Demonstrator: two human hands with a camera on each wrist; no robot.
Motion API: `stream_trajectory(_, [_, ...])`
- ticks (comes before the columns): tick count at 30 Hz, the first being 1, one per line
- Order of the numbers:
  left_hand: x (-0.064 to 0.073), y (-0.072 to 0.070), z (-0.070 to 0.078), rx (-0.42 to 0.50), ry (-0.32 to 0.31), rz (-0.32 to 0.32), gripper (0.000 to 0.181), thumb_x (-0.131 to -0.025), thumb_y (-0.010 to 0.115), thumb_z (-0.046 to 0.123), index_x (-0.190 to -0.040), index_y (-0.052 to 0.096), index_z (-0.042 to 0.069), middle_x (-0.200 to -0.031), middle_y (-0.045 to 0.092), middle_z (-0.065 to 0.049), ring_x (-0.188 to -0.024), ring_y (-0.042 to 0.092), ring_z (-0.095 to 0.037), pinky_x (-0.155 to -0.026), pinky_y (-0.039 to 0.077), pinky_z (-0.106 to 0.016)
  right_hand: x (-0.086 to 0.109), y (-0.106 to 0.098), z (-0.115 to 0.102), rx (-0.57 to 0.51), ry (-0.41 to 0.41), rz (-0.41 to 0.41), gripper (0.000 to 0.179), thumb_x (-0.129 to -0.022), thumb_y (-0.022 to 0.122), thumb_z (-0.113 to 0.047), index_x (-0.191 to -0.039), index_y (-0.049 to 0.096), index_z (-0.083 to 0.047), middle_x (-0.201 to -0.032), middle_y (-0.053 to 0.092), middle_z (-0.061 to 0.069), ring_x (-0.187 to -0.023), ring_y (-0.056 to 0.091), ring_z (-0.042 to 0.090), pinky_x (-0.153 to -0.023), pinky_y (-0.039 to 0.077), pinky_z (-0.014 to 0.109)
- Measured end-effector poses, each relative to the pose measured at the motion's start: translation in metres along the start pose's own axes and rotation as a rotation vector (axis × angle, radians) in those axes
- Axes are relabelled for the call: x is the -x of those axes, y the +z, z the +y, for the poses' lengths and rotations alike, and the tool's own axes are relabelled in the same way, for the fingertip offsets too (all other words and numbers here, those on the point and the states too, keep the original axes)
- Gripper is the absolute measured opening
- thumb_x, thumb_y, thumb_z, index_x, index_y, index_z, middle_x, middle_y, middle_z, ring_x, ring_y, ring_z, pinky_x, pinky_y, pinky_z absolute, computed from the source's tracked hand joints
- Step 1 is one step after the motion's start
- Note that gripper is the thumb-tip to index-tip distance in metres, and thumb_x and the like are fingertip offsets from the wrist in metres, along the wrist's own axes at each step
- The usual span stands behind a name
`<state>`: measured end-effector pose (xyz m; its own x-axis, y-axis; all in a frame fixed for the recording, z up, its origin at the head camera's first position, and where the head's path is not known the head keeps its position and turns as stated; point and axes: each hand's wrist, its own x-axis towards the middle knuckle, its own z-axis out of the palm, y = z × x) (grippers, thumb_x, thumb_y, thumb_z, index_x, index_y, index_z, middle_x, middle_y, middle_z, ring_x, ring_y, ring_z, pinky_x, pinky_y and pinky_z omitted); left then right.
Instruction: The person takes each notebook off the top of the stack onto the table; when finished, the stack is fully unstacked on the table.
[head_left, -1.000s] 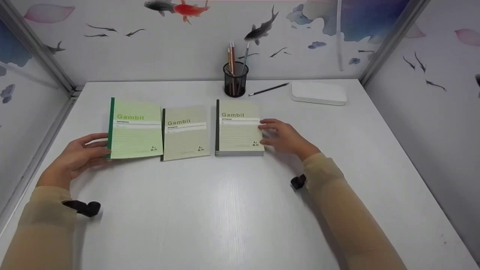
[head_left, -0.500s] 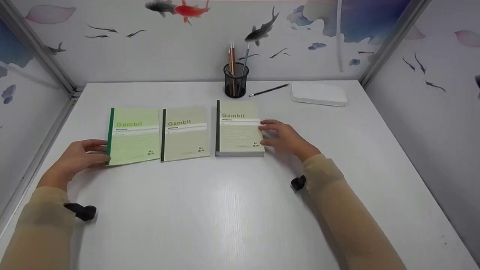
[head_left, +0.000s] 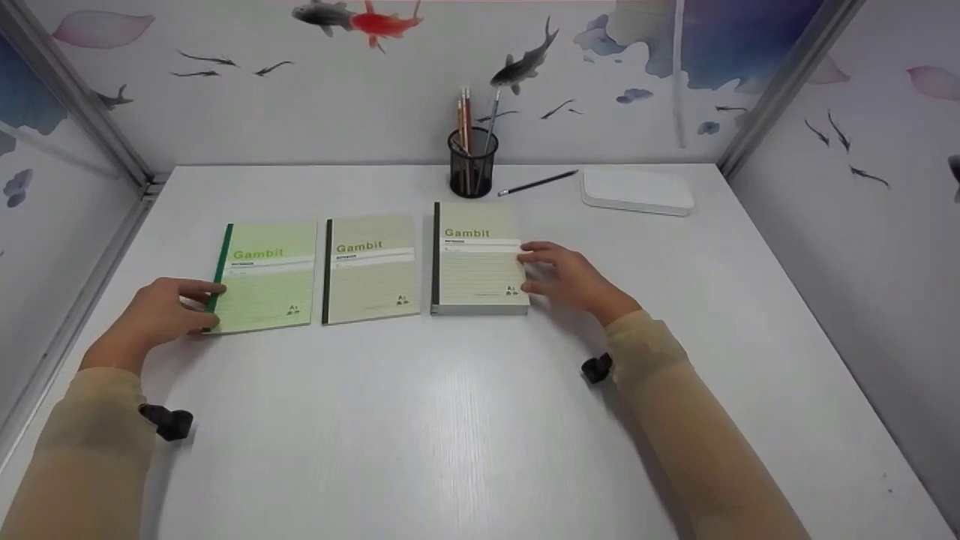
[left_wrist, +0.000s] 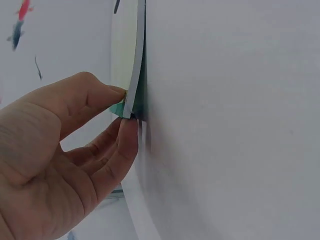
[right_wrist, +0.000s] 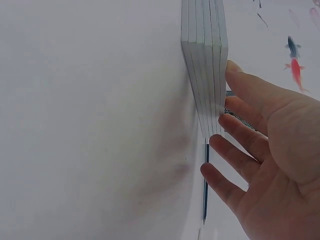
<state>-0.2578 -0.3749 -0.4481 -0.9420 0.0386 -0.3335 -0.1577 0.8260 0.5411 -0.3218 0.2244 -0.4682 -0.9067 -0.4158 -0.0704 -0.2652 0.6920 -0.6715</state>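
Observation:
At the left of the desk lies a light green notebook (head_left: 262, 277) with a dark green spine. My left hand (head_left: 161, 315) pinches its spine side near the lower corner. In the left wrist view the thumb (left_wrist: 107, 95) lies on the cover and the curled fingers (left_wrist: 125, 145) reach under the corner. A beige notebook (head_left: 373, 270) with a black spine lies just right of it, a narrow gap between them. Further right stands a stack of several notebooks (head_left: 480, 259), its page edges (right_wrist: 205, 85) facing the right wrist view. My right hand (head_left: 570, 277) rests fingertips along the stack's right side, fingers spread and relaxed.
Behind the stack stands a black mesh pen cup (head_left: 472, 169) holding several pencils. A dark pencil (head_left: 538, 182) lies beside it, and a white flat case (head_left: 637, 193) sits at the back right. Printed walls border the white desk (head_left: 420, 435) at the back and sides.
The green notebook has come down and toward me with my left hand, shifting slightly left, so a gap now separates it from the beige notebook. My right hand stays at the stack.

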Motion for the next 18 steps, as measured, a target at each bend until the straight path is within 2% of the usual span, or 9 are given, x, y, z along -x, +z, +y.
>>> stream_trajectory(2, [0.001,0.0,0.002,-0.019,0.004,0.004,0.068,-0.089,0.072,0.02,-0.15,0.05,0.0,-0.138,0.052,-0.03,-0.094,0.067,-0.018,-0.072,0.054,-0.024,0.0,0.0,0.0,-0.001,0.002,0.001,0.057,-0.095,0.076,-0.023,-0.147,0.058,-0.012,-0.164,0.041,-0.001,-0.157,0.029,0.026,-0.129,0.024,0.048])
stream_trajectory(5, [0.002,0.001,0.003,-0.035,0.01,0.01,0.067,-0.089,0.073,0.021,-0.148,0.052,-0.002,-0.135,0.054,-0.029,-0.091,0.067,-0.02,-0.071,0.053,-0.026,0.0,0.001,-0.001,-0.004,0.009,0.001,0.057,-0.095,0.076,-0.023,-0.148,0.057,-0.012,-0.165,0.04,-0.002,-0.157,0.028,0.026,-0.129,0.024,0.049])
stream_trajectory(13, [0.004,0.002,0.007,-0.085,0.005,0.029,0.063,-0.091,0.074,0.022,-0.146,0.054,0.0,-0.134,0.054,-0.027,-0.111,0.055,-0.037,-0.073,0.049,-0.028,0.001,0.0,-0.005,0.007,0.002,-0.002,0.057,-0.095,0.076,-0.022,-0.147,0.057,-0.01,-0.164,0.041,0.0,-0.157,0.029,0.028,-0.129,0.024,0.05])
stream_trajectory(16, [0.003,0.003,0.012,-0.112,0.016,0.029,0.063,-0.091,0.072,0.019,-0.147,0.051,-0.002,-0.137,0.051,-0.029,-0.113,0.052,-0.04,-0.078,0.05,-0.035,0.002,-0.001,-0.005,0.012,0.005,-0.001,0.057,-0.095,0.076,-0.023,-0.147,0.058,-0.01,-0.164,0.042,0.0,-0.157,0.029,0.027,-0.129,0.024,0.049])
stream_trajectory(18, [0.001,0.005,0.017,-0.124,0.03,0.032,0.065,-0.091,0.071,0.017,-0.149,0.049,-0.004,-0.14,0.047,-0.032,-0.115,0.049,-0.043,-0.083,0.051,-0.044,0.001,0.0,-0.004,0.015,0.002,-0.002,0.056,-0.095,0.076,-0.023,-0.147,0.057,-0.01,-0.164,0.042,0.0,-0.157,0.029,0.027,-0.129,0.024,0.049])
